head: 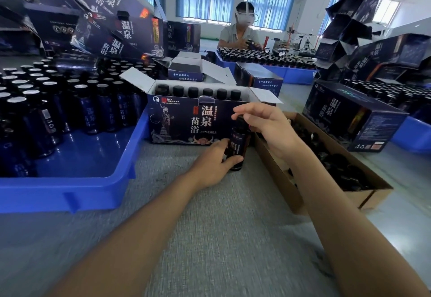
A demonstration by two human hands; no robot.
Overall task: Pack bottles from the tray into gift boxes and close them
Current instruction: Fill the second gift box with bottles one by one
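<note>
Only the head view to go on, so here goes. The bottle (238, 145) is standing upright, long axis straight up and down, right in front of the open gift box (182, 119) near its right end. I can't tell if its base is sitting on the desk (210, 226) or hovering just off it.

The left hand (213, 162) is wrapping its fingers and thumb around the lower body of the bottle. The right hand (263, 126) is coming in from the right and pinching the cap (240, 120) with its fingertips, the other fingers loosely curled above it. So both hands are on the same bottle, left low, right on top.

What matters, I reckon: the box opening is sitting above and behind the bottle, away from the person, with the printed front wall in between. Six bottle tops (198, 91) are lining the back of the box, and the front row looks free from here. The bottle is probably needing to go straight up, over that wall, then down, staying vertical the whole way. The right hand, being up top, is nearer the opening.

The blue tray (93, 194) with the rest of the bottles is sitting to the left, touching the box. A brown carton (279, 170) of dark caps is lying just to the right.
</note>
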